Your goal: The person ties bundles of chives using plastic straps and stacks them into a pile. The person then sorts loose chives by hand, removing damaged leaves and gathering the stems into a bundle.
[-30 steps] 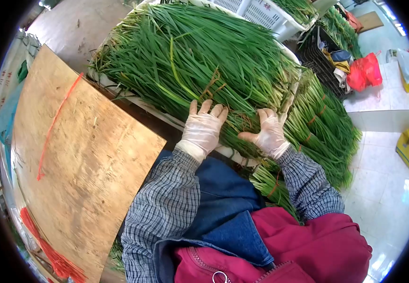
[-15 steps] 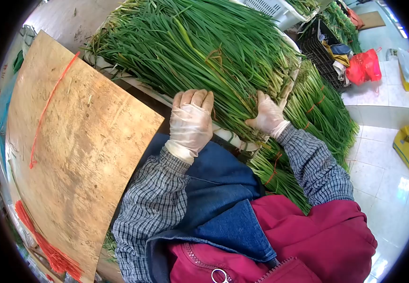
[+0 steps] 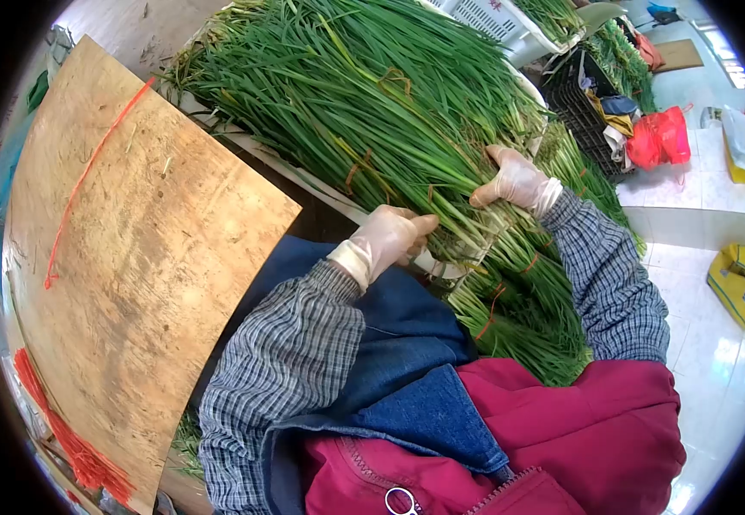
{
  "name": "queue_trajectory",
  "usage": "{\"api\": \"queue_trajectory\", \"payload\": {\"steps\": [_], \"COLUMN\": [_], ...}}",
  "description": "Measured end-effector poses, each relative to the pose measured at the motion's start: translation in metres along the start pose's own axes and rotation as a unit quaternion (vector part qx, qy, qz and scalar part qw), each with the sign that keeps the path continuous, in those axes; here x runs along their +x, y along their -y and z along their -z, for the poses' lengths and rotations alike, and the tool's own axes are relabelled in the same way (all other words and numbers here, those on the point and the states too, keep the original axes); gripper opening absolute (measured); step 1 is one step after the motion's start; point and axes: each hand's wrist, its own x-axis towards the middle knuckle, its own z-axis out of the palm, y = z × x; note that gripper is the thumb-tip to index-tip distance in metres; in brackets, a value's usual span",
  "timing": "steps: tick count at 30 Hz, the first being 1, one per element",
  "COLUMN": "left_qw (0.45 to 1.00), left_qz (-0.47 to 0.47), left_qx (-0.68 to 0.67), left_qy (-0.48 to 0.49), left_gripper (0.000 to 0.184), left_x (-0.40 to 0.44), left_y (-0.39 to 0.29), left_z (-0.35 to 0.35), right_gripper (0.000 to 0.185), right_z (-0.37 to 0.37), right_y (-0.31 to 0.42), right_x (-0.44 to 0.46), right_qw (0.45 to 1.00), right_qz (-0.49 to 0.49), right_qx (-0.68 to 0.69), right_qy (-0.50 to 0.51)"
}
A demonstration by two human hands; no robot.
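Long green garlic chives [image 3: 330,103] lie heaped in a white crate [image 3: 257,154], some tied with thin brown bands. My left hand [image 3: 387,240], in a thin whitish glove, is closed beside the crate's near edge, close to the stalk ends. Its fingers curl inward, and whatever they may hold is hidden. Over the stalk ends at the crate's right side is my right hand [image 3: 518,182], gloved too. Its thumb and forefinger are spread apart against the chives, while its other fingers are mostly out of sight.
At left stands a wooden board [image 3: 141,249] with a red tie [image 3: 98,163] on it and a bunch of red ties [image 3: 72,438] beside it. Banded chives [image 3: 518,300] lie at right. Beyond are a black crate [image 3: 580,107], a red bag [image 3: 660,137] and a yellow bag [image 3: 737,283].
My left hand has moved right and down along the crate edge, its fingers now pointing right. My right hand has shifted right and slightly up. More banded chives show near the crate's front edge.
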Motion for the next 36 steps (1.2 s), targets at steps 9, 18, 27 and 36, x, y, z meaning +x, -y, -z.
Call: {"api": "queue_trajectory", "payload": {"steps": [9,18,27,36], "left_qw": [0.935,0.874,0.857,0.888], "left_qz": [-0.049,-0.158,-0.19,-0.14], "left_qx": [-0.35,-0.459,-0.478,-0.436], "left_qy": [0.022,-0.007,0.018,-0.049], "left_gripper": [0.052,0.036,0.047,0.033], "left_x": [0.029,0.024,0.0,0.008], "left_y": [0.009,0.012,-0.021,-0.013], "left_z": [-0.022,-0.035,-0.032,-0.036], "right_gripper": [0.063,0.057,0.047,0.047], "right_z": [0.006,0.015,0.015,0.0], "right_y": [0.035,0.038,0.04,0.038], "right_x": [-0.016,-0.01,-0.021,-0.025], "right_qw": [0.976,0.929,0.912,0.936], "right_qz": [-0.054,-0.102,-0.065,-0.038], "right_qx": [0.197,0.335,0.381,0.345], "right_qy": [0.079,0.122,0.139,0.051]}}
